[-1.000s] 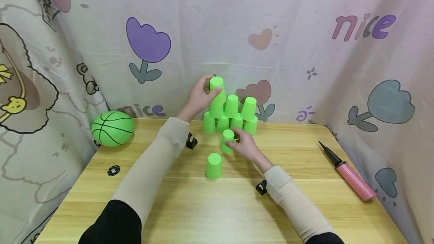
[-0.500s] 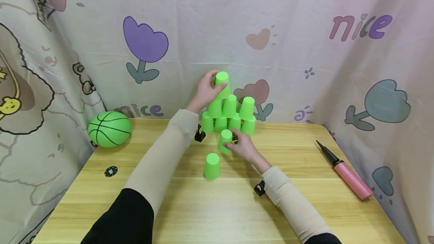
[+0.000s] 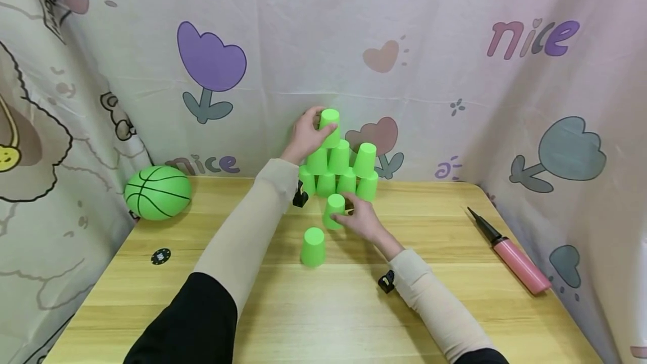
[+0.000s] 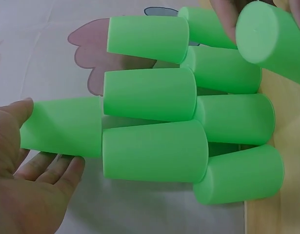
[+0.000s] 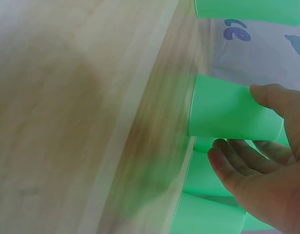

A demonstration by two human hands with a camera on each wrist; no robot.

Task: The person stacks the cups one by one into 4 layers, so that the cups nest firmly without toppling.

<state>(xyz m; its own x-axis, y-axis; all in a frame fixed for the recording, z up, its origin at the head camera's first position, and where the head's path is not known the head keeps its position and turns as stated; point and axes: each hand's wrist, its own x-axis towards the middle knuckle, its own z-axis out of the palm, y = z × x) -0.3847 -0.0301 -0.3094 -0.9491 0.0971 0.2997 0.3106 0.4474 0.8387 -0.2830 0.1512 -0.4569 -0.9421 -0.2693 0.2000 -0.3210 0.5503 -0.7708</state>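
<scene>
A pyramid of upside-down green cups (image 3: 343, 176) stands at the back middle of the wooden table (image 3: 455, 296). My left hand (image 3: 318, 128) grips a green cup (image 3: 330, 125) at the top, over the two left cups of the second row. In the left wrist view this top cup (image 4: 62, 126) lies between my thumb and fingers (image 4: 52, 168) of the left hand (image 4: 28, 141). My right hand (image 3: 346, 215) holds another green cup (image 3: 333, 209) just in front of the pyramid; the right wrist view shows that cup (image 5: 232, 114) pinched by the right hand (image 5: 247, 126).
A lone green cup (image 3: 313, 246) stands upside down nearer me. A green basketball (image 3: 158, 192) and a black chip (image 3: 160, 256) are at the left, a pink air pump (image 3: 515, 260) at the right. Printed curtains wall in three sides.
My left hand carried its cup right from above the pyramid's left end and lowered it onto the second row. The right hand stays on its cup.
</scene>
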